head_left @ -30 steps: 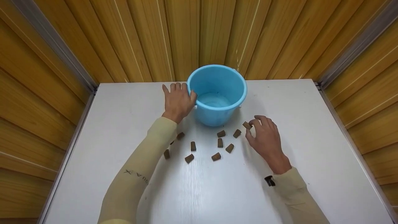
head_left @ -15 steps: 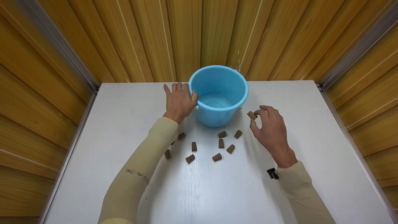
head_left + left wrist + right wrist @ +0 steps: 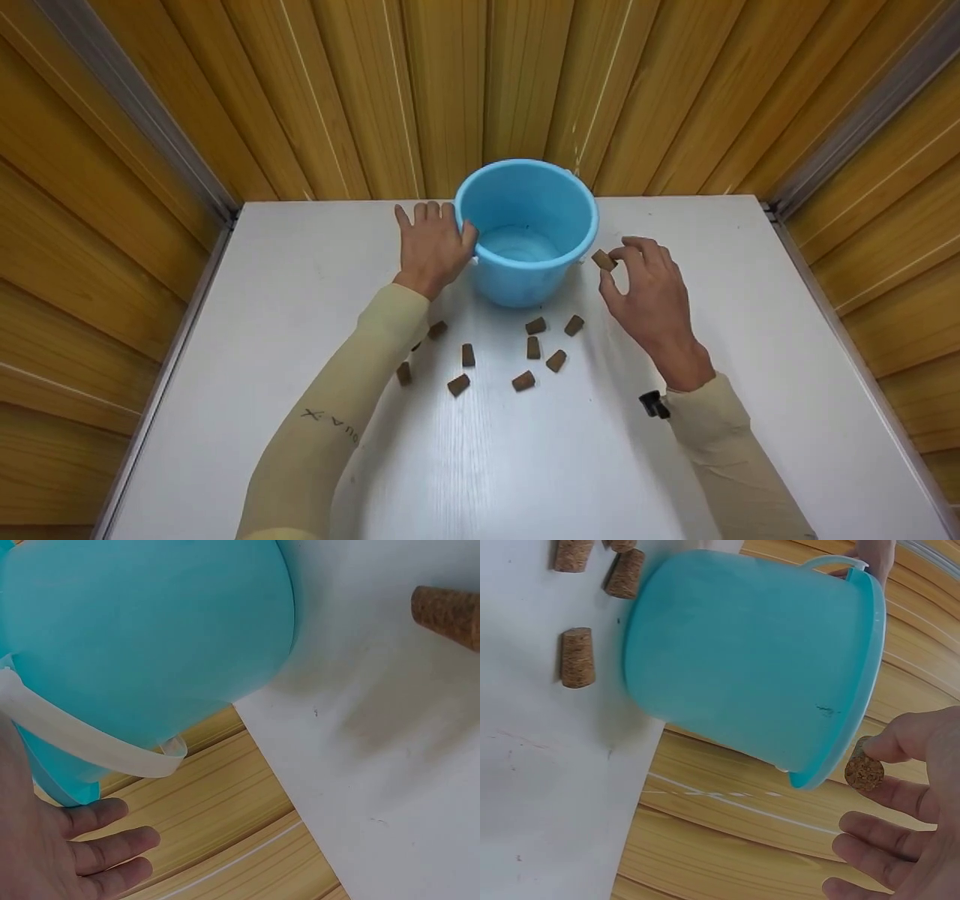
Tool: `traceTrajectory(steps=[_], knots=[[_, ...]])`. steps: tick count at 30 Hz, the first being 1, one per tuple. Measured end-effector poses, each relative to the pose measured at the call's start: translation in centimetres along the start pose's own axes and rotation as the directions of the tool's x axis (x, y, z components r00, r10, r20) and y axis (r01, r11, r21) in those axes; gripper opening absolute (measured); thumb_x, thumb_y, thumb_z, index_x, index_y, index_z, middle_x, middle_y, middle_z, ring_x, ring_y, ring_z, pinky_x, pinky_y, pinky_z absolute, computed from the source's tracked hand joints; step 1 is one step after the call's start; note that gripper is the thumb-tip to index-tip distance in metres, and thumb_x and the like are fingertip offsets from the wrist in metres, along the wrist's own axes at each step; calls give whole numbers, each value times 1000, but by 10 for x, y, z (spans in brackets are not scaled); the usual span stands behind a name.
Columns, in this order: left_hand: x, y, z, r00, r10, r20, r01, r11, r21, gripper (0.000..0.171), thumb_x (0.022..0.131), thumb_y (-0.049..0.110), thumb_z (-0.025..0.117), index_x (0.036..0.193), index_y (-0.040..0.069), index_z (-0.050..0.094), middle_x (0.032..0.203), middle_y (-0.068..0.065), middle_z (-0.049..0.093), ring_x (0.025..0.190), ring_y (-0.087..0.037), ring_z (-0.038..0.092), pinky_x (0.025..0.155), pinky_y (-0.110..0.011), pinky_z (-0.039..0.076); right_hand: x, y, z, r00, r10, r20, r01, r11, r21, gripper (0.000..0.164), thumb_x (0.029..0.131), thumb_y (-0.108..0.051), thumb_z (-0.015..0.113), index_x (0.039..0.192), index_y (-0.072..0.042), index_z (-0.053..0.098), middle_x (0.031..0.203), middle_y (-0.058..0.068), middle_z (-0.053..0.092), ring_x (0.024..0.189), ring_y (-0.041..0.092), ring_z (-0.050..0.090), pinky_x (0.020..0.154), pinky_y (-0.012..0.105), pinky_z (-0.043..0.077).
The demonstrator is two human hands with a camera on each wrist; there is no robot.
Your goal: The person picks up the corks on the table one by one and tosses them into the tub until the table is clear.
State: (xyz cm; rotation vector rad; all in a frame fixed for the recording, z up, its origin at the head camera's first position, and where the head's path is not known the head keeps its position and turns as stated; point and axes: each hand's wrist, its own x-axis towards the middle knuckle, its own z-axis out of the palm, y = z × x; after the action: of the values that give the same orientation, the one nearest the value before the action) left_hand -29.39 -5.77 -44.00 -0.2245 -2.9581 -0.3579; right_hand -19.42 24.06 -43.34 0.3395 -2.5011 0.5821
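Note:
In the head view, a light-blue bucket stands upright at the back of the white table. My left hand holds its left rim, thumb over the edge; in the left wrist view several fingers extend outside the bucket, by the white handle. My right hand pinches a brown cork stopper between thumb and index finger, in the air just right of the bucket. The right wrist view shows that cork's round end close to the rim, the other fingers spread.
Several more corks lie scattered on the white table in front of the bucket, such as one cork near the middle. Some lie partly behind the left sleeve. Yellow wood-patterned walls border the table at the back and sides.
My right hand has moved up and away with the pinched cork, from beside the loose corks to about the bucket's rim. The left hand and the bucket stay in place.

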Motion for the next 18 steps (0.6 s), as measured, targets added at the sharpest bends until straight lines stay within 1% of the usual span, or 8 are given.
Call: traceTrajectory(steps=[6, 11, 18], knots=[[0, 2, 1, 1000, 6, -12, -6, 1000, 12, 65, 106, 49, 29, 142, 3, 58, 141, -21, 61, 140, -40, 48, 121, -72, 15, 8, -2, -1, 999, -34, -22, 34, 999, 1, 21, 92, -3, 77, 109, 8, 70, 128, 29, 64, 117, 47, 62, 92, 60, 53], [0, 2, 1, 1000, 1, -8, -1, 1000, 15, 66, 106, 50, 29, 143, 3, 57, 142, -20, 61, 140, -39, 47, 122, -71, 14, 14, -3, -3, 998, -57, -31, 57, 998, 4, 21, 92, -4, 77, 108, 8, 70, 127, 29, 64, 118, 48, 61, 92, 60, 53], [1, 1, 0, 1000, -2, 2, 2, 1000, 10, 66, 107, 51, 28, 145, 4, 56, 145, -20, 60, 142, -39, 46, 122, -72, 12, 26, -6, -4, 998, -52, -24, 52, 999, 4, 23, 94, -6, 77, 110, 9, 70, 127, 29, 64, 119, 47, 61, 95, 60, 53]])
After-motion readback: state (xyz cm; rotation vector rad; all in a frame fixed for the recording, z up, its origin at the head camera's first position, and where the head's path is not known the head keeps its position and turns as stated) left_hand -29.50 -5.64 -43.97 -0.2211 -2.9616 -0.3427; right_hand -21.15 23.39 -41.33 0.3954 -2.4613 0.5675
